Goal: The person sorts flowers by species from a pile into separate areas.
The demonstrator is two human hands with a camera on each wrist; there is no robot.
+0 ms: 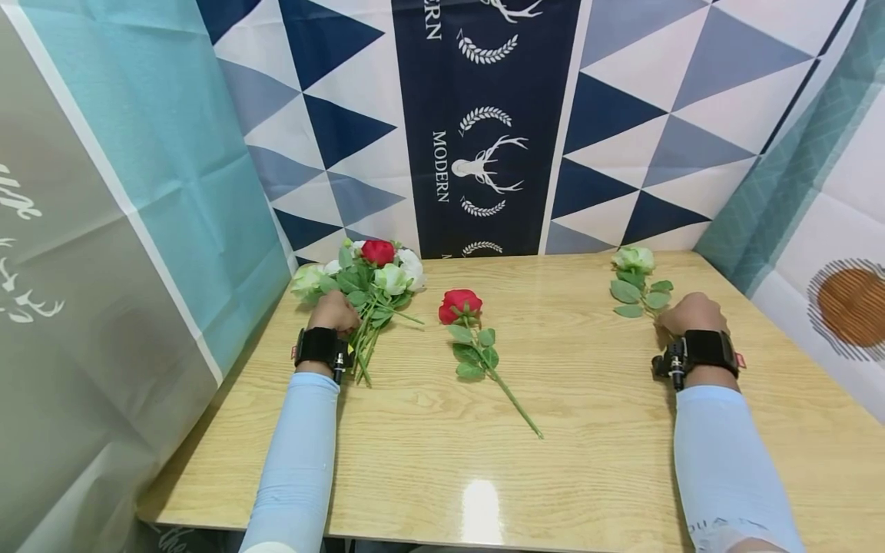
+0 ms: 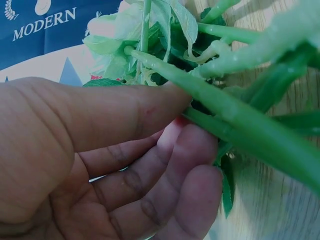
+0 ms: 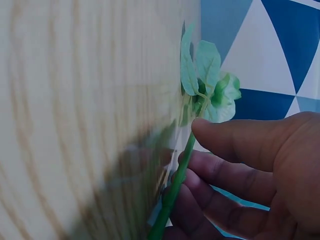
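Observation:
My left hand (image 1: 335, 313) is at the stems of a pile of artificial flowers at the back left. In the left wrist view its thumb and fingers pinch a green stem (image 2: 205, 122), while other stems cross in front. The pile has a red rose (image 1: 378, 252), pale green blooms (image 1: 392, 279) and white ones (image 1: 412, 269). At the back right, my right hand (image 1: 694, 315) holds a pale green artificial flower (image 1: 633, 259). Its stem (image 3: 173, 192) lies between thumb and fingers, close above the tabletop. Between the hands, a single red artificial rose (image 1: 459, 306) lies with its stem toward the front.
The wooden table (image 1: 581, 461) ends at a patterned cloth backdrop (image 1: 491, 153) behind the flowers. A teal and grey cloth (image 1: 207, 177) hangs along the left side. Another cloth (image 1: 823, 207) borders the right.

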